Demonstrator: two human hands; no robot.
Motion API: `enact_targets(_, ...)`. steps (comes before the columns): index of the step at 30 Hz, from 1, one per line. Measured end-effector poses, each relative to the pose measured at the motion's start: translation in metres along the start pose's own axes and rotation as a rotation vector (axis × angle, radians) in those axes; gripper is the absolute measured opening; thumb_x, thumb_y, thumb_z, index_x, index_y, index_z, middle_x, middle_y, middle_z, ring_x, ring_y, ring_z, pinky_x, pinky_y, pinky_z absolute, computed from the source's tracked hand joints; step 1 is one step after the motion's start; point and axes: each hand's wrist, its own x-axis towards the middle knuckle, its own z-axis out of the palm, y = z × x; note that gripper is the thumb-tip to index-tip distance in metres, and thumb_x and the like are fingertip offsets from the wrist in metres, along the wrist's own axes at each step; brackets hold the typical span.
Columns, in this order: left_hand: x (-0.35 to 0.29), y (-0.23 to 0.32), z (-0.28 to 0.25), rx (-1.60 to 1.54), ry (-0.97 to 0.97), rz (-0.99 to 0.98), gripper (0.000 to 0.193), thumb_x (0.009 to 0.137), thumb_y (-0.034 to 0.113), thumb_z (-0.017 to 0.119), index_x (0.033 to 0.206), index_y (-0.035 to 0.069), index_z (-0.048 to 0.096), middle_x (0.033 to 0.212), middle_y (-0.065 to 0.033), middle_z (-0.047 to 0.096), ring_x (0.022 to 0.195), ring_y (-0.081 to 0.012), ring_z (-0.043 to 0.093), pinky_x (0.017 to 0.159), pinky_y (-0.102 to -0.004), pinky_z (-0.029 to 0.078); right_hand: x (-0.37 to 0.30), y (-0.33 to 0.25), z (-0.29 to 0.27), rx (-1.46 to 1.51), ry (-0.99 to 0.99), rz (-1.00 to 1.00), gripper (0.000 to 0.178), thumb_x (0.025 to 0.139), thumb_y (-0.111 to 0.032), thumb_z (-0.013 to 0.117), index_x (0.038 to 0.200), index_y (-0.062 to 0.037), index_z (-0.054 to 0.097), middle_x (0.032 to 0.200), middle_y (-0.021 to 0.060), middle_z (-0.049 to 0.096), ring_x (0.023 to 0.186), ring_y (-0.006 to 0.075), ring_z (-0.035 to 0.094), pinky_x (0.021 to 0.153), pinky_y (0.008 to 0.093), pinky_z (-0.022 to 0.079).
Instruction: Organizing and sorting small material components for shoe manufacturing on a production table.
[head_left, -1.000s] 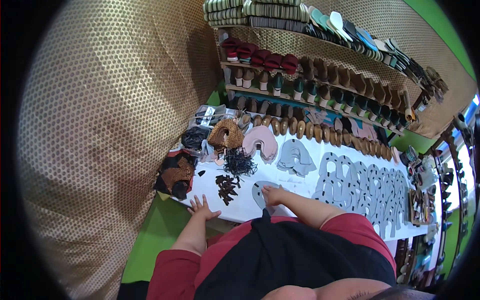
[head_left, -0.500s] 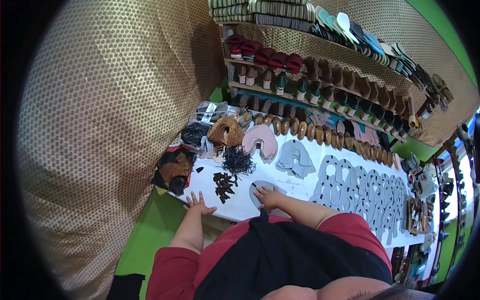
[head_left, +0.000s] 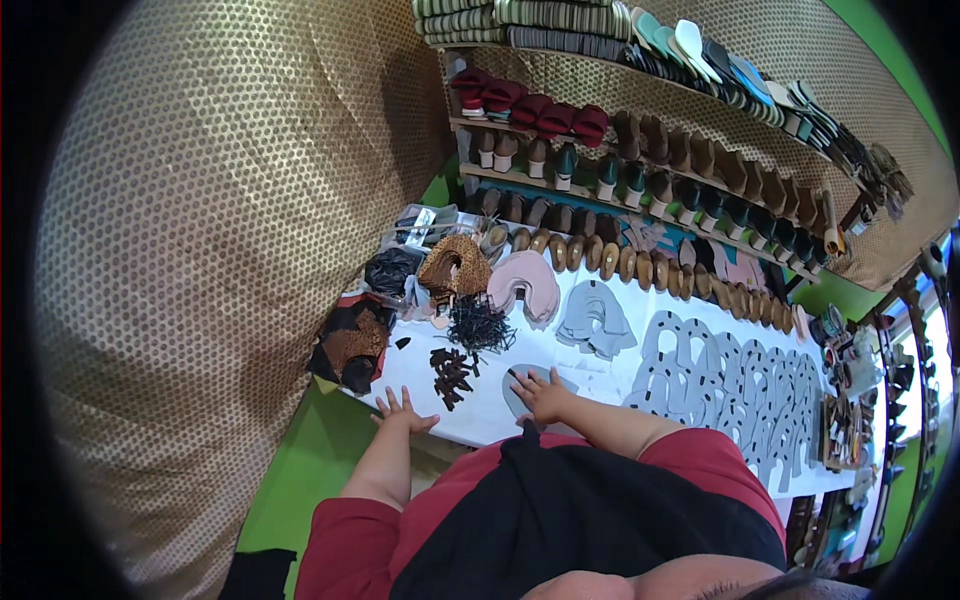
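Observation:
My left hand lies at the table's near edge with its fingers spread and nothing in it. My right hand rests flat, fingers apart, on a grey curved shoe-upper piece and covers much of it. Between the hands, slightly farther in, is a small heap of dark brown strips. Behind that sits a tangle of thin black strips. A stack of grey U-shaped uppers stands beyond my right hand, with pink uppers and leopard-print uppers to its left.
Rows of grey uppers with dark tabs cover the right part of the white table. Brown shoe lasts line the back, below shelves of shoes. Black and leopard-print scraps lie at the left corner, by a gold patterned curtain.
The view has shifted very slightly. Both hands stay in place on the table, and nothing has been picked up or let go.

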Motion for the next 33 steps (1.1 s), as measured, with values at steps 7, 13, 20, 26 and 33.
enact_targets(7,0.006,-0.005,0.003,-0.033,-0.006,0.012,0.135,0.064,0.083,0.065,0.155,0.028,-0.018,0.16,-0.0102,-0.029,0.146,-0.0379,-0.025,0.114,-0.0657,0.0,0.012,-0.006,0.009,-0.087,-0.067,-0.025,0.087,0.091,-0.06,0.05,0.158,-0.0177,0.014,0.166,0.0069,0.002,0.152,0.0305,0.005,0.115,0.0656,0.003)
enact_targets(13,0.01,-0.005,0.002,-0.034,-0.023,0.012,0.135,0.064,0.083,0.065,0.154,0.029,-0.019,0.159,-0.0097,-0.031,0.146,-0.0382,-0.026,0.114,-0.0663,0.001,0.017,0.004,0.015,-0.028,0.066,-0.06,0.092,0.09,-0.064,0.049,0.158,-0.0152,0.012,0.165,0.0089,0.005,0.152,0.0312,0.006,0.115,0.0666,0.003)
enact_targets(20,0.011,-0.006,0.004,-0.042,-0.026,0.013,0.134,0.065,0.083,0.064,0.154,0.029,-0.019,0.159,-0.0093,-0.032,0.146,-0.0382,-0.027,0.114,-0.0665,0.001,0.021,0.006,0.033,-0.008,0.167,-0.185,0.093,0.09,-0.066,0.046,0.157,-0.0099,0.013,0.164,0.0122,0.008,0.151,0.0333,0.012,0.114,0.0671,0.006)
enact_targets(26,0.008,-0.009,0.004,-0.052,-0.025,0.021,0.133,0.066,0.082,0.064,0.154,0.029,-0.019,0.159,-0.01,-0.031,0.145,-0.0384,-0.027,0.114,-0.0662,0.001,0.023,0.013,0.038,0.061,0.28,-0.228,0.093,0.09,-0.06,0.048,0.153,0.0005,0.018,0.162,0.0197,0.016,0.15,0.0355,0.016,0.119,0.0538,0.013)
enact_targets(33,0.004,-0.01,0.002,-0.049,-0.021,0.034,0.131,0.067,0.081,0.064,0.155,0.028,-0.018,0.159,-0.0109,-0.031,0.145,-0.0385,-0.027,0.114,-0.0654,0.001,0.03,0.017,0.042,0.037,0.415,-0.198,0.095,0.089,-0.062,0.049,0.151,0.0039,0.02,0.158,0.0246,0.02,0.148,0.0379,0.019,0.12,0.0478,0.016)
